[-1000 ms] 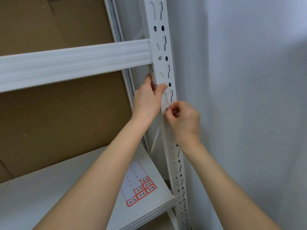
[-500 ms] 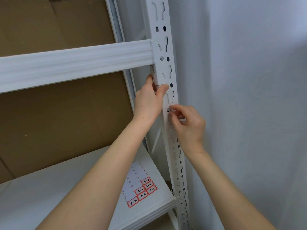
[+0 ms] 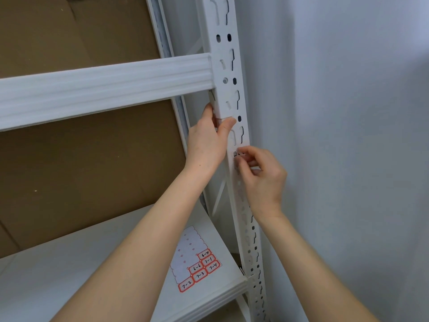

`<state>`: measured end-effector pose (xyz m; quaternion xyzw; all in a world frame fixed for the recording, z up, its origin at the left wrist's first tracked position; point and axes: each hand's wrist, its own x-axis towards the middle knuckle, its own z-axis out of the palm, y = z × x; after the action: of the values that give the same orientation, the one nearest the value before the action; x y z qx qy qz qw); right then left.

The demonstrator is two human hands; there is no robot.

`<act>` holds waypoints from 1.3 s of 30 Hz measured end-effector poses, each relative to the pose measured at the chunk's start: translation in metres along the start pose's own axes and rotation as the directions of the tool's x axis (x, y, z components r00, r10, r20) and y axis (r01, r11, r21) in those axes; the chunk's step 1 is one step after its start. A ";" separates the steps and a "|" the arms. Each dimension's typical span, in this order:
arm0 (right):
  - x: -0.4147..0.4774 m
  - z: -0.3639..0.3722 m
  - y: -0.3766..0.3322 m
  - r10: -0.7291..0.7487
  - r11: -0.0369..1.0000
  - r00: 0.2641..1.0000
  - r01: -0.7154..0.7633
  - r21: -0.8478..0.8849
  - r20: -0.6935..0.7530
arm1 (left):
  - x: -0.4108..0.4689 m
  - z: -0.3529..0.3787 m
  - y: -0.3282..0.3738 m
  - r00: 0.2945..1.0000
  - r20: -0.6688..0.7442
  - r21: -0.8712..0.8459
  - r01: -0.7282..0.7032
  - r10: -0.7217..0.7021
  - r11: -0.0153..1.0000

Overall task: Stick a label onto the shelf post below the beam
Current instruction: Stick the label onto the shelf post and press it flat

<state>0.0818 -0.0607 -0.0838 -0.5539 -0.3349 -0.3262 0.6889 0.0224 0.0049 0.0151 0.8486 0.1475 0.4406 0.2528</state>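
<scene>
The white slotted shelf post (image 3: 228, 73) runs upright, and the white beam (image 3: 104, 89) joins it from the left. Just below the beam my left hand (image 3: 205, 145) grips the post, its thumb lying across the front face and its fingers behind the edge. Lower on the front face my right hand (image 3: 264, 180) pinches a small label (image 3: 237, 155) against the post with fingertips and thumb. Most of the label is hidden by the fingers; only a sliver with dark marks shows.
A label sheet (image 3: 197, 263) with several red-bordered numbered stickers lies on the white shelf board (image 3: 69, 275) below. Brown cardboard (image 3: 81, 170) backs the shelf. A pale wall (image 3: 348, 135) stands close on the right of the post.
My right hand has shifted slightly right and turned, its fingertips staying at the post's front face. My left hand has kept its grip below the beam.
</scene>
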 end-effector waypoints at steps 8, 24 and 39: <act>0.004 -0.001 0.009 -0.095 0.996 0.995 0.095 0.001 0.020 | 0.000 0.002 -0.001 1.000 -0.011 -0.022 -0.001 0.000 1.000; 0.000 -0.006 0.009 0.031 0.996 0.998 -0.036 0.082 0.062 | 0.000 0.002 -0.003 1.000 -0.008 -0.014 -0.013 0.013 1.000; 0.000 -0.007 0.005 0.007 1.000 0.999 -0.007 0.004 0.034 | -0.001 0.002 -0.002 1.000 -0.016 -0.009 -0.016 0.016 1.000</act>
<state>0.0861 -0.0663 -0.0876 -0.5591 -0.3454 -0.3134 0.6855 0.0238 0.0058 0.0122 0.8449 0.1406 0.4503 0.2521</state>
